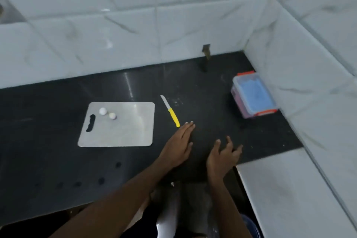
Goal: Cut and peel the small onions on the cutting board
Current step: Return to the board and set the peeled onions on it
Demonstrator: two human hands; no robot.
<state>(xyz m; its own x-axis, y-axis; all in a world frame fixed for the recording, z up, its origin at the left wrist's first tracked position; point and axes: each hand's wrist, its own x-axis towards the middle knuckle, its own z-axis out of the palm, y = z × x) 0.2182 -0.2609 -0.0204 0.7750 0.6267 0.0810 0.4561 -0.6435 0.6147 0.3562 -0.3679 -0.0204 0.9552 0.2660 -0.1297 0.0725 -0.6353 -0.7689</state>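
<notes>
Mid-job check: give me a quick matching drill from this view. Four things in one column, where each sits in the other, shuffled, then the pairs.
Things
1. two small onions
2. knife
3. lidded container
4. left hand

Places
A. on the dark counter, just right of the cutting board
B. near the tiled corner at far right
C. on the board, close to its handle slot
D. fingers straight, tips just short of the yellow handle's end

Pairs: 1-C, 2-A, 3-B, 4-D
</notes>
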